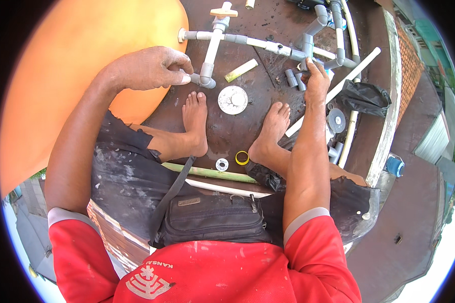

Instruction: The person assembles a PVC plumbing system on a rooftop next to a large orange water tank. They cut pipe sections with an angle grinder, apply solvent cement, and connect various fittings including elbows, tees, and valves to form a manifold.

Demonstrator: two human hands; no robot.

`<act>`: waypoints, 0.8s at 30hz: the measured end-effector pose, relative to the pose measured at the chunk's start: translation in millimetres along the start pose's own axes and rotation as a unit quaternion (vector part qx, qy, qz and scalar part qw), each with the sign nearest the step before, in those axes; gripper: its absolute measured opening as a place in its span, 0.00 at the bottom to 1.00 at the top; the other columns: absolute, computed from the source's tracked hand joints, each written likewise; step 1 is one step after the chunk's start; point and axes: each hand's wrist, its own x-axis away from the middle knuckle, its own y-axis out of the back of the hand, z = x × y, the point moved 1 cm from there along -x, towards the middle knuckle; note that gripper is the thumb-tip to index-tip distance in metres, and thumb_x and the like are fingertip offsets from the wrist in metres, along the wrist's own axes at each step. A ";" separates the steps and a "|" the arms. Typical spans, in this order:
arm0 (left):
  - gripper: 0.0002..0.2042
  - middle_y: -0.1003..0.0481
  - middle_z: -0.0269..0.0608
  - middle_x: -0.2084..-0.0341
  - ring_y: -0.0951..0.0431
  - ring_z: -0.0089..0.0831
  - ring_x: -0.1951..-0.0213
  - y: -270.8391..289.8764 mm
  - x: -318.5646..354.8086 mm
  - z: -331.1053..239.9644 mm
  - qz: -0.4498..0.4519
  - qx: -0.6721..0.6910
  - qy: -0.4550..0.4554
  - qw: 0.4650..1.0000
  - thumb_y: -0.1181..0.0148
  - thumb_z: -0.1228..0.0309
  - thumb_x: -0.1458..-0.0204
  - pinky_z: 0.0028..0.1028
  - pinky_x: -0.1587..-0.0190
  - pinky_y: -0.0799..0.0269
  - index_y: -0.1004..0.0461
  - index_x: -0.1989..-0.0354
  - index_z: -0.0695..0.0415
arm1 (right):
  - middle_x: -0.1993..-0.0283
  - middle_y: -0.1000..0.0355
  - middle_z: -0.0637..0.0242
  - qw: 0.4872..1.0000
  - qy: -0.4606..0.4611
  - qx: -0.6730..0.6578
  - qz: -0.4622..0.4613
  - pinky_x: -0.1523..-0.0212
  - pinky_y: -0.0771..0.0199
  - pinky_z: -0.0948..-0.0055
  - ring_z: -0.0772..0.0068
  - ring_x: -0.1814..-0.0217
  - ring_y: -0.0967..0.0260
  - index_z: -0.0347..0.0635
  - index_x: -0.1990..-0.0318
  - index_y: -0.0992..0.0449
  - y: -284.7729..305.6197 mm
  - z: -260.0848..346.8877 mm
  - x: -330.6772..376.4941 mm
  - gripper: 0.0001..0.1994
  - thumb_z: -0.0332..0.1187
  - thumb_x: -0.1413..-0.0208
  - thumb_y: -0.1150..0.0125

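Note:
A run of grey and white plastic pipe [258, 42] crosses in front of me, with a beige-handled valve [223, 12] at its upper left. My left hand [149, 68] is closed at the short grey stub beside the lower grey elbow [207, 76], thumb and fingers at the stub's end. To the right, my right hand [316, 83] pinches the lower end of a grey tee fitting [307, 48], which joins the run. The palm side of each hand is hidden.
A big orange tank [86, 45] bulges on the left. Between my feet lie a white round lid [232, 100] and a yellow tape ring [242, 157]. Loose grey pipe pieces [291, 78], a black plastic bag [364, 97] and long white pipes [356, 76] lie right, by a raised edge [389, 101].

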 end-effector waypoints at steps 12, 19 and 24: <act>0.20 0.24 0.37 0.70 0.26 0.27 0.67 0.4 -1.3 -0.5 -0.015 -0.017 -0.018 1.000 0.40 0.65 0.38 0.32 0.60 0.28 0.18 0.41 0.63 | 0.61 0.19 0.67 1.000 -0.007 0.004 0.002 0.68 0.28 0.73 0.78 0.72 0.31 0.36 0.46 0.13 -0.6 -1.0 -2.0 0.20 0.41 0.40 0.23; 0.21 0.24 0.37 0.70 0.26 0.28 0.67 -0.1 -1.5 -0.2 -0.021 -0.033 -0.014 0.999 0.40 0.64 0.38 0.33 0.60 0.28 0.18 0.41 0.62 | 0.62 0.19 0.68 1.000 -0.013 0.005 -0.002 0.68 0.29 0.74 0.79 0.72 0.31 0.36 0.46 0.13 -2.8 1.8 3.4 0.20 0.41 0.39 0.24; 0.21 0.24 0.38 0.70 0.26 0.29 0.67 1.1 1.3 -2.0 -0.020 -0.039 -0.009 0.999 0.39 0.63 0.38 0.33 0.60 0.28 0.18 0.41 0.62 | 0.63 0.20 0.69 1.000 -0.012 0.005 0.004 0.68 0.30 0.74 0.79 0.72 0.32 0.36 0.47 0.13 -3.9 4.9 4.8 0.19 0.40 0.38 0.24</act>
